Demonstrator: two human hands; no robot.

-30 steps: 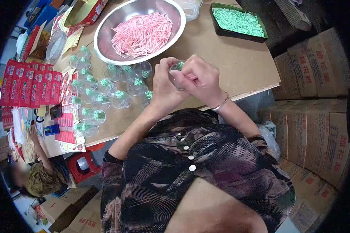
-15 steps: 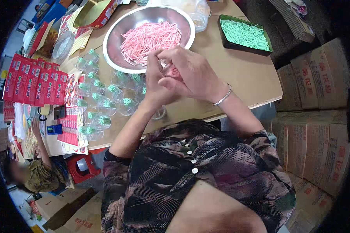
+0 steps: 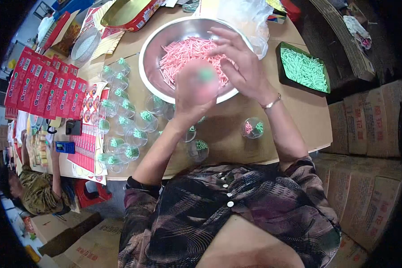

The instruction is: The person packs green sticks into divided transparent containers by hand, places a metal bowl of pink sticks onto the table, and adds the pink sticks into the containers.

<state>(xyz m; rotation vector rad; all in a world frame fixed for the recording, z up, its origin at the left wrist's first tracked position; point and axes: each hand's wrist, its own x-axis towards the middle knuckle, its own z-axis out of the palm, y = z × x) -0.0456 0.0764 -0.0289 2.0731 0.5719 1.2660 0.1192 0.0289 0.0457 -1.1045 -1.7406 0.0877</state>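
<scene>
My left hand point(image 3: 194, 100) is wrapped round a clear cup, blurred, with green and pink in it, in front of the steel bowl point(image 3: 146, 73). Pink sticks point(image 3: 183, 53) fill the bowl's bottom. Over the bowl's right side is my right hand point(image 3: 243, 67), its fingers spread and nothing seen in them. A clear cup with pink and green sticks point(image 3: 252, 128) stands on the table point(image 3: 272, 149) below my right wrist. Several cups with green sticks point(image 3: 138, 134) stand close together to the left, and one cup of green sticks point(image 3: 198, 150) is near the front edge.
A black tray of green sticks point(image 3: 303, 69) lies at the right. Red packets point(image 3: 44, 87) and sticker sheets point(image 3: 84, 143) are at the left. A plastic bag point(image 3: 254, 27) is behind the bowl. Cartons point(image 3: 366, 120) are stacked at right; another person point(image 3: 42, 192) is at far left.
My right hand has come away from my left and opened over the bowl. The view has shifted, and a cup with pink and green sticks now shows on the table at right.
</scene>
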